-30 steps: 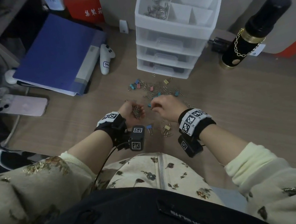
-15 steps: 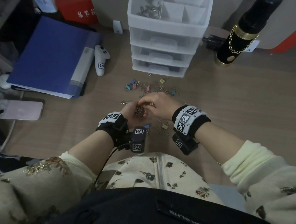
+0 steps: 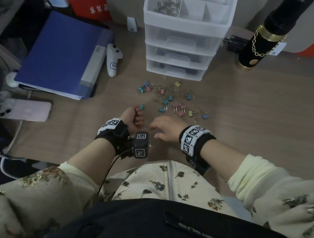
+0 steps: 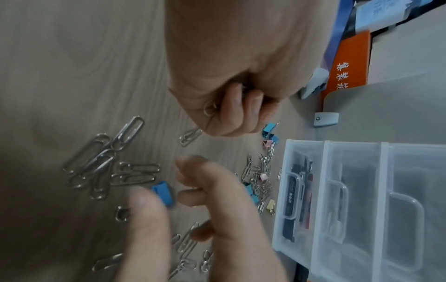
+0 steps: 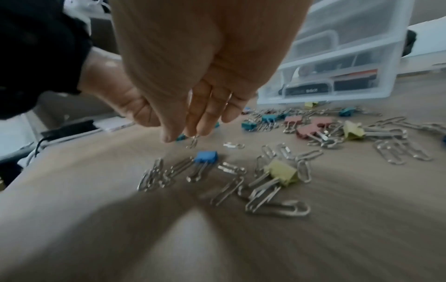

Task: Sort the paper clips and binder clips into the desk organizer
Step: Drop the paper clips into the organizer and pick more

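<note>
Left hand (image 4: 236, 91) curled round a bundle of paper clips (image 4: 208, 110); right hand (image 5: 193, 106), fingers straight, dangles one clip at its tips above the loose paper and binder clips (image 3: 171, 101) on the surface (image 3: 249, 118) before the organizer (image 3: 186, 38). Judged light, stiff, slippery wire: pinch paper clips flat, binder clips by the coloured body.

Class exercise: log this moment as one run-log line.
left hand: grips paper clips | right hand: fingertips at single clip, grip unclear | binder clips: scattered on desk | organizer: one top compartment holds clips
</note>
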Demonstrator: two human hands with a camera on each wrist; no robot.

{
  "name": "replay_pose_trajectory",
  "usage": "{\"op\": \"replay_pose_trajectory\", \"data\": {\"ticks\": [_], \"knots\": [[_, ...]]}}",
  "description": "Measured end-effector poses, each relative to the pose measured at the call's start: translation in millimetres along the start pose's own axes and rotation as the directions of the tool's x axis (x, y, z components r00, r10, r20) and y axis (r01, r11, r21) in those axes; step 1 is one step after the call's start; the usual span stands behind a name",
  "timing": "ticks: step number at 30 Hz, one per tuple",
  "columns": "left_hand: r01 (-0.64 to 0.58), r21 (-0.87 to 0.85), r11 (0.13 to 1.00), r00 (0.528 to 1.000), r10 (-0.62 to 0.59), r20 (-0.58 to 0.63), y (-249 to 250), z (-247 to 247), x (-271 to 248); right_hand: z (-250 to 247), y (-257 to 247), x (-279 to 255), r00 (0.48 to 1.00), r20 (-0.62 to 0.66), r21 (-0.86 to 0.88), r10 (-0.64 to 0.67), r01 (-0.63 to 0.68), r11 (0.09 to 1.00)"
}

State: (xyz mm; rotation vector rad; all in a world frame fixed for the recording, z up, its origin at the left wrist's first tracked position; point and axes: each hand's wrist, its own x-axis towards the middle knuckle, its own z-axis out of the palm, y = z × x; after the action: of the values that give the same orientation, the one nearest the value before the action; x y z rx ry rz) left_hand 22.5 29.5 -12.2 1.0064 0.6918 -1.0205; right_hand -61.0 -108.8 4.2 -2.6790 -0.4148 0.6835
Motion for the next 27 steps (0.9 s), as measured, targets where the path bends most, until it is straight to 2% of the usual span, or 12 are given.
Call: {"op": "replay_pose_trajectory", "data": {"ticks": [3,7,12,18,22,27], "knots": [[-0.015,-0.004,1.0,1.0,0.015,-0.024,0,-6,1,12,-9,5,1.0,0.023,-0.072,0.015,-0.013,0.997],[-0.026,0.021,0.999,0.997,0.027,-0.067,-2,-12,0,32,-18,10,0.996,0.028,-0.056,0.089,-0.087,0.995],[-0.033,0.035,0.999,0.995,0.036,-0.088,-2,-13,1,37,-18,12,0.999,0.008,-0.083,0.046,-0.045,0.996],[-0.044,0.022,0.999,0.992,0.047,-0.119,-3,-9,4,32,-8,5,0.998,0.054,-0.131,0.014,-0.007,0.991],[-0.046,0.019,0.999,0.992,0.048,-0.12,-2,-7,7,28,0,2,0.997,0.046,-0.09,0.065,-0.06,0.994],[-0.038,0.014,0.999,0.994,0.039,-0.106,-4,-2,8,14,15,-3,0.98,-0.014,0.046,0.2,-0.2,0.979]]}}
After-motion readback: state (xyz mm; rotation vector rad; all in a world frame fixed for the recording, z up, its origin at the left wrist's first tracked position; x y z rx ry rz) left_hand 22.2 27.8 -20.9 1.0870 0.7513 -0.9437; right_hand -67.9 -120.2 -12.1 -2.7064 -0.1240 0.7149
